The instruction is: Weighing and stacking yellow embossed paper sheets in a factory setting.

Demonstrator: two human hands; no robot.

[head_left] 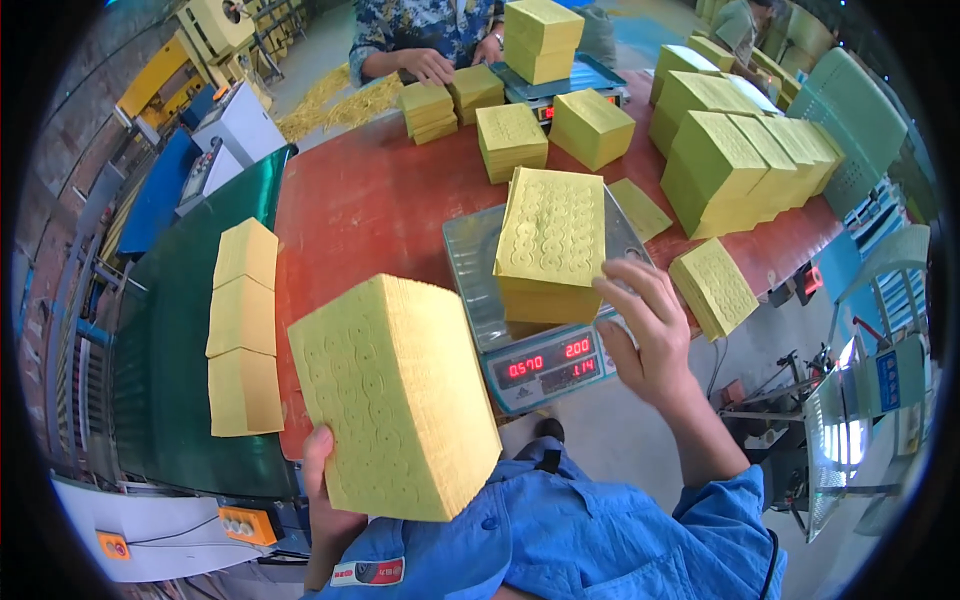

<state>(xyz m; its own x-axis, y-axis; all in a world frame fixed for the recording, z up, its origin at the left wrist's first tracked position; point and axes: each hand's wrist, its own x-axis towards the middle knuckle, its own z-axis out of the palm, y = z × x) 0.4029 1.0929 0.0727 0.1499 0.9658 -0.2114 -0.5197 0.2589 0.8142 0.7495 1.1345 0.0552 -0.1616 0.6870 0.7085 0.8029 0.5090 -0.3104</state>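
A thick stack of embossed yellow paper is tilted up in front of me, gripped near its lower left corner by my left hand. On a digital scale with a lit red display sits another yellow paper stack, its top sheets slightly askew. My right hand is beside that stack's right side, fingers spread and holding nothing; whether the fingertips touch the paper I cannot tell. A smaller paper stack lies near the table edge, right of the scale, and a thin flat piece lies behind it.
A green conveyor belt on the left carries three yellow stacks. Across the red table, a person's hand rests by small stacks near a second scale. Large stacks stand at the right.
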